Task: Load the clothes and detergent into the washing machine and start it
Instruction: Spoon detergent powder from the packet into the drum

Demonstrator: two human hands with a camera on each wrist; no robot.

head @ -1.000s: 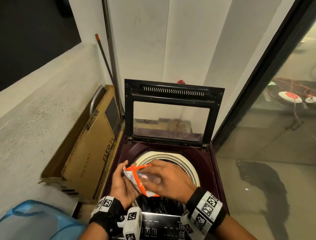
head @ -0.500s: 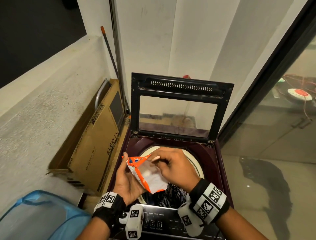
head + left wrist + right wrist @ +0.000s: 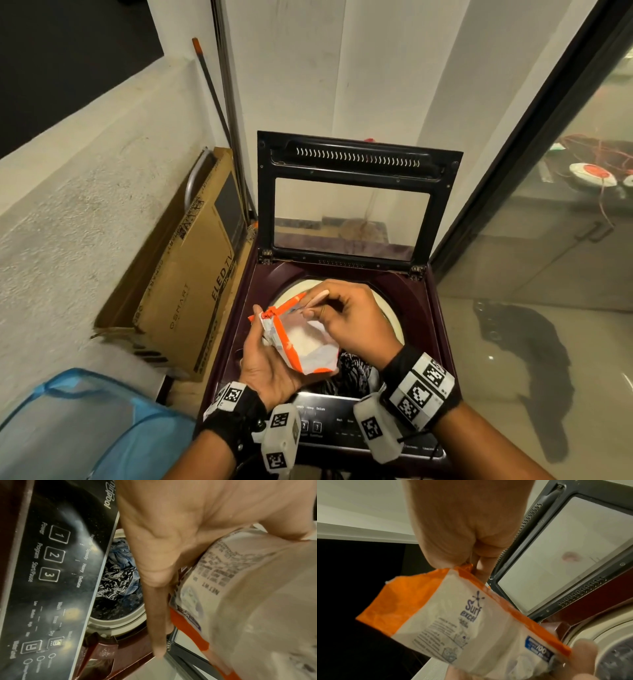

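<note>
A maroon top-load washing machine (image 3: pixel 424 308) stands before me with its glass lid (image 3: pixel 352 202) raised. Patterned and blue clothes (image 3: pixel 118 577) lie in the drum (image 3: pixel 394 318). Over the drum I hold an orange-and-white detergent packet (image 3: pixel 301 342) (image 3: pixel 471 622) (image 3: pixel 240 601). My left hand (image 3: pixel 270 363) cups it from below, fingers curled round its lower end. My right hand (image 3: pixel 346 318) pinches the packet's torn orange top edge (image 3: pixel 464 568). White powder shows inside. The control panel (image 3: pixel 51 574) with numbered buttons lies just beneath my wrists.
A flat cardboard TV box (image 3: pixel 191 274) leans against the wall left of the machine, with poles (image 3: pixel 233 120) in the corner behind it. A blue mesh laundry basket (image 3: pixel 85 425) is at lower left. A glass partition (image 3: pixel 548 240) runs along the right.
My right hand has drawn its fingers out from over the packet and now pinches the top edge. The packet stands more upright and open. The view has shifted nearer.
</note>
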